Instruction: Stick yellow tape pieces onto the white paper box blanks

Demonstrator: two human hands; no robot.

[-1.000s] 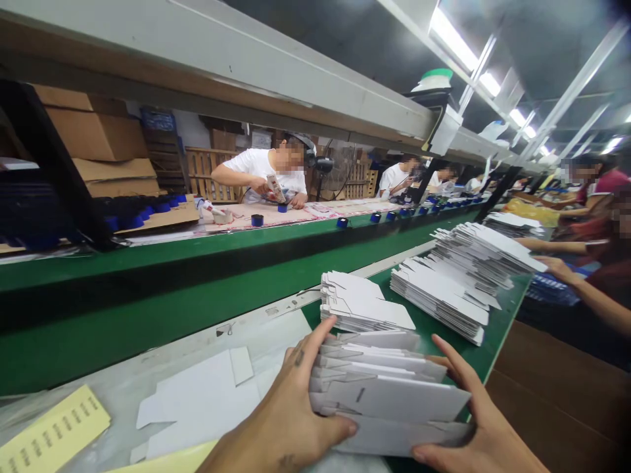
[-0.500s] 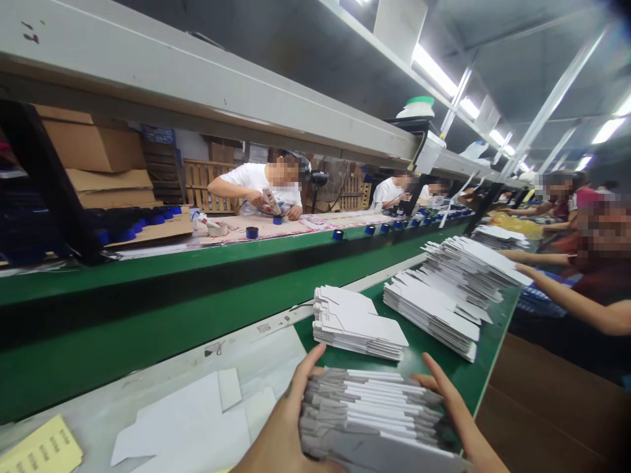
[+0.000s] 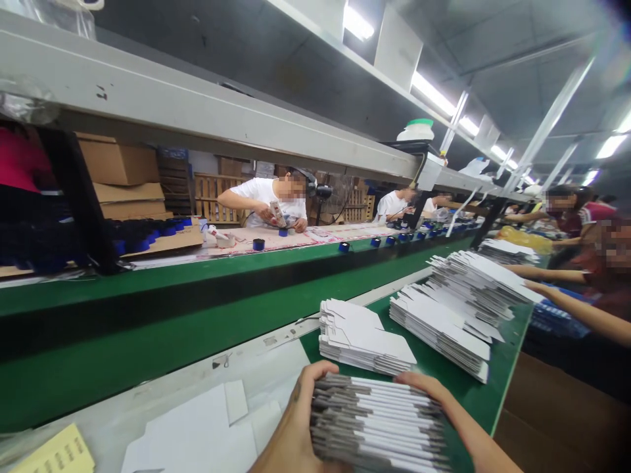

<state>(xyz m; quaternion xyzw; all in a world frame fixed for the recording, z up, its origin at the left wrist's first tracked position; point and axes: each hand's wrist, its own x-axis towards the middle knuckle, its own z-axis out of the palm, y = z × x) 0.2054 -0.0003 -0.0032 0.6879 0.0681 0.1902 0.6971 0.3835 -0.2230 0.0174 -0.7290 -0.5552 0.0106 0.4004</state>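
Left hand: the hand (image 3: 290,427) was clasped along the left side of a held stack of folded white cartons (image 3: 389,424).
Right hand: the hand (image 3: 441,397) curved around the far right corner of the same stack, its grip closed on it, so that 2 hands shared the load.
Held stack: it lay between the hands at the lower edge of the view, its layered edges facing the wearer; whether it touched the bench (image 3: 466,391) could not be told.
Near stack: a carton stack (image 3: 365,335) lay just beyond the held one.
Right-hand stacks: 2 more, a middle stack (image 3: 438,328) and a far stack (image 3: 486,279), overlapped in view.
Left side: a flat white blank (image 3: 192,433) lay near a yellow label sheet (image 3: 56,453).
Opposite side: a co-worker in a white shirt (image 3: 263,194) bent over a blue part (image 3: 282,232).
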